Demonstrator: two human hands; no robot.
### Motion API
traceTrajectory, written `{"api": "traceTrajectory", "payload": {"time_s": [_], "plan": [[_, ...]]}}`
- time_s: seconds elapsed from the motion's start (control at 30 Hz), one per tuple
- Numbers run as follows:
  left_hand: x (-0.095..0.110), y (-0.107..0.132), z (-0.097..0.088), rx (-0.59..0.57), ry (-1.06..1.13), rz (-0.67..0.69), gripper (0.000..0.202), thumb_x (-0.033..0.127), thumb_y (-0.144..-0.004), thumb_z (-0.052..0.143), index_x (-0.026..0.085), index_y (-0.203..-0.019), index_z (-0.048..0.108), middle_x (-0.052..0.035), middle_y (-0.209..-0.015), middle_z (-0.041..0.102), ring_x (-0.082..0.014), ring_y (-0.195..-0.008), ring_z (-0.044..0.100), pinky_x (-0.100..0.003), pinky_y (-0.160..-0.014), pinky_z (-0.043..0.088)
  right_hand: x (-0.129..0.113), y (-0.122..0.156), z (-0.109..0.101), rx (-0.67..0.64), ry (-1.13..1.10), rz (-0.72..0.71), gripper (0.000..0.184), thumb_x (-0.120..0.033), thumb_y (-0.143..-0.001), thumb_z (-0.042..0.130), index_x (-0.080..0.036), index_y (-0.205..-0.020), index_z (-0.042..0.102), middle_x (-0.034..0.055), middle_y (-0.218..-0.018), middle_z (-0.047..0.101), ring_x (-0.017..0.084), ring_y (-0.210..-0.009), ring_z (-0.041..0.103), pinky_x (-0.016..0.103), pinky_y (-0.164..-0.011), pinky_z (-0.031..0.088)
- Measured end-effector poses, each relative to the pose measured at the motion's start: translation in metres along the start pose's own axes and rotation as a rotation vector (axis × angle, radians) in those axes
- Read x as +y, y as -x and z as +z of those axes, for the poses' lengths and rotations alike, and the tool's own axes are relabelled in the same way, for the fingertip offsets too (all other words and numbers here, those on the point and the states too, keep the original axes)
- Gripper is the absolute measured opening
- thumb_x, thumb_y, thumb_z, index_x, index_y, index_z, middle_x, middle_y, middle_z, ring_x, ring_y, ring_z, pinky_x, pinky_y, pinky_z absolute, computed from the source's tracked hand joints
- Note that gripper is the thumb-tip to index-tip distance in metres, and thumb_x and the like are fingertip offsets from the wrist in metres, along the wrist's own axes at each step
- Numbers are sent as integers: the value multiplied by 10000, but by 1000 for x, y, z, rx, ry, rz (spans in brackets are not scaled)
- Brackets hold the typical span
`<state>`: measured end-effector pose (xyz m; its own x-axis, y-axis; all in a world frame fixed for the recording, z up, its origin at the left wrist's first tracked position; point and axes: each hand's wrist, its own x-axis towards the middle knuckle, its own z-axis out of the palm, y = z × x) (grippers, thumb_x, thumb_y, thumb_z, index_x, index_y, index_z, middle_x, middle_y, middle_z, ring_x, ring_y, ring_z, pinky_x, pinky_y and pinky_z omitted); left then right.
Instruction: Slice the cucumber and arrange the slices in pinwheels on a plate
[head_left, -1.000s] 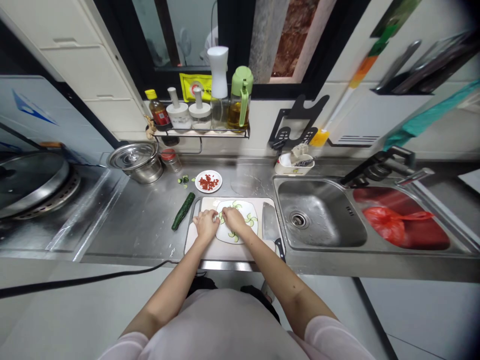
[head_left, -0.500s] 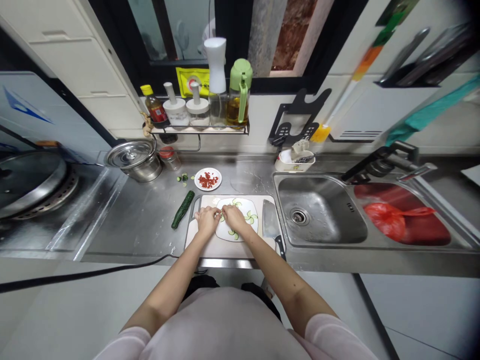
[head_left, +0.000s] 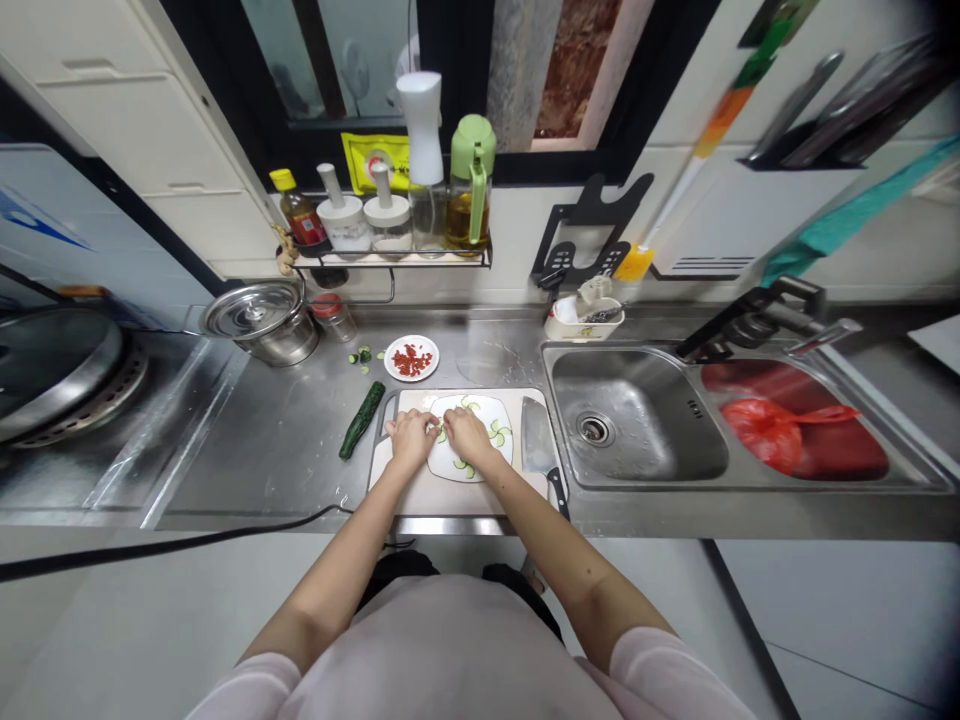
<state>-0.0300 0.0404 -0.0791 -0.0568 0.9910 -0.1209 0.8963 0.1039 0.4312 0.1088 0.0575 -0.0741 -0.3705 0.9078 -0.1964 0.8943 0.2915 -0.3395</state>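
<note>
A white plate with cucumber slices around its rim lies on a pale cutting board. My left hand and my right hand meet over the plate's left edge, fingers curled and pinched together on a small piece that is too small to name. A cleaver lies on the board's right side, blade flat. A whole piece of dark green cucumber rests on the steel counter left of the board.
A small dish of chopped red bits and cucumber ends sit behind the board. A lidded steel pot and a stove stand left. The double sink lies right, with a red bag. A condiment rack hangs behind.
Both hands stay pinched together at the plate's left edge; only the head camera has shifted slightly, sliding the scene a little left and up.
</note>
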Motion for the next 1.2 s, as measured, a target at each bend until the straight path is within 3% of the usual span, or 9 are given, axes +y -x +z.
{"api": "traceTrajectory", "payload": {"time_s": [0.3, 0.73, 0.97, 1.2], "plan": [[0, 0, 0, -5, 4, -3, 160, 339, -847, 607, 280, -937, 726, -84, -980, 652, -300, -1056, 497, -436, -893, 270, -4, 1, -1, -12, -36, 58, 209, -254, -972, 432, -189, -1053, 613, 108, -1109, 647, 219, -1043, 533, 277, -777, 374], [-2, -2, 2, -8, 9, 3, 153, 335, -837, 614, 290, -924, 732, -78, -968, 652, -303, -1053, 504, -439, -893, 275, -7, -17, -13, -130, -106, 137, 165, -204, -880, 526, -226, -979, 656, 66, -999, 692, 191, -918, 599, 250, -685, 355], [-1, -1, -2, -27, 17, -17, 164, 299, -827, 600, 287, -924, 731, -69, -973, 656, -295, -1054, 513, -428, -889, 288, 1, -11, -21, -105, -119, 160, 203, -229, -925, 478, -209, -1015, 659, 84, -1039, 688, 190, -951, 597, 248, -696, 361], [5, 0, -2, 52, 7, -75, 160, 366, -818, 632, 280, -933, 703, -72, -1079, 621, -305, -1114, 485, -446, -907, 304, 4, 1, -18, -88, -66, 165, 224, -255, -943, 455, -197, -1041, 648, 94, -1063, 684, 196, -974, 602, 253, -700, 368]]}}
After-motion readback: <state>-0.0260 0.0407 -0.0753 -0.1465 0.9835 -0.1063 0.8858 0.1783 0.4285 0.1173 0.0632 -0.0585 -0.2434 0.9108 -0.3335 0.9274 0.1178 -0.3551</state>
